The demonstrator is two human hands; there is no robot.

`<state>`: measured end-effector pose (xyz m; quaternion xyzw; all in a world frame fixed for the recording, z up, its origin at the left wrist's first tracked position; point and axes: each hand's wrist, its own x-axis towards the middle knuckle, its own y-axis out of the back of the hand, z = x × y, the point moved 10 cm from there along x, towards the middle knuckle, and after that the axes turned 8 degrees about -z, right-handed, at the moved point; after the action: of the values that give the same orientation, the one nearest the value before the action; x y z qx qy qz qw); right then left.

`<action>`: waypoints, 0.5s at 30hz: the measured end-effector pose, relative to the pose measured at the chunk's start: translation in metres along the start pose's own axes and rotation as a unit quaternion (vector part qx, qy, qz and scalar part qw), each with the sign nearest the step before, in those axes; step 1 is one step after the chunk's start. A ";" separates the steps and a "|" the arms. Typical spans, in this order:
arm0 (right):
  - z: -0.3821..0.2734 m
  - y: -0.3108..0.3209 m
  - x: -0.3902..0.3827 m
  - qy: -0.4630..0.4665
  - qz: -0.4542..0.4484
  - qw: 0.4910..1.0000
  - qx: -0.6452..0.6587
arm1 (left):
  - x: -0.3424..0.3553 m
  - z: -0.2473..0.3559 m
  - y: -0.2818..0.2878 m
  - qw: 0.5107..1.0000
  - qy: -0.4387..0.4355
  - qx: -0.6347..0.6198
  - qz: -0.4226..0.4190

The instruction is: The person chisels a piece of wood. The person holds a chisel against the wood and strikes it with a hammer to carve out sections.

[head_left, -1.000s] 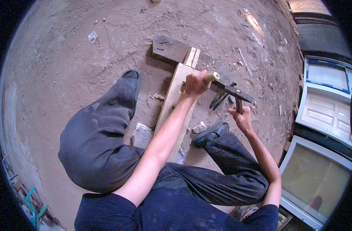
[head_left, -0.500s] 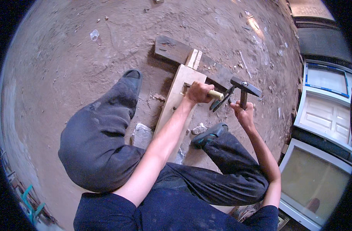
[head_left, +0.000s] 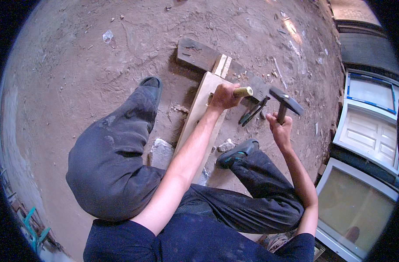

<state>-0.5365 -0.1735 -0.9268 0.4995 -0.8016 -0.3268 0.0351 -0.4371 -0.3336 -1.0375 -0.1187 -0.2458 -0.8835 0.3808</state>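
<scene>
My left hand (head_left: pixel 224 96) is closed on a pale-handled tool (head_left: pixel 244 91) over the pale wooden board (head_left: pixel 197 114), which has cut openings; the tool's working end is hidden. Dark-headed hammer (head_left: pixel 287 101) in my right hand (head_left: pixel 280 130), its fingers wrapped round the handle, right of the board. A pair of pliers (head_left: pixel 251 116) lies between the hands, by the edge of the dark weathered plank (head_left: pixel 191 51). The pale board's far end rests across that plank, with short wood strips (head_left: pixel 222 63) beyond it.
My bent legs flank the pale board on the dirt floor (head_left: pixel 77 87). A whitish block (head_left: pixel 162 153) lies beside the board. Framed panes (head_left: pixel 350 203) and a white panelled piece (head_left: pixel 366 129) stand along the right side. Teal metal items (head_left: pixel 35 229) are at lower left.
My right hand and the hammer have moved rightward, away from the pliers. My left hand dipped slightly half a second ago and is a little higher again now, still gripping the tool.
</scene>
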 end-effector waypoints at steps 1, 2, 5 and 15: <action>-0.004 0.007 -0.001 0.011 0.030 0.999 0.024 | 0.001 0.001 0.000 1.000 0.000 -0.003 0.000; -0.004 0.010 -0.001 0.023 0.048 0.998 0.045 | 0.000 0.001 0.000 1.000 0.000 -0.003 -0.001; 0.015 0.011 0.001 -0.023 0.056 0.995 0.075 | 0.001 0.007 -0.001 1.000 -0.011 0.008 -0.008; 0.026 -0.002 0.003 -0.060 0.008 0.995 0.075 | 0.003 0.003 0.005 1.000 0.007 -0.015 -0.004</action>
<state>-0.5465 -0.1634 -0.9493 0.4737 -0.8284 -0.2952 -0.0476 -0.4353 -0.3366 -1.0324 -0.1168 -0.2302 -0.8896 0.3768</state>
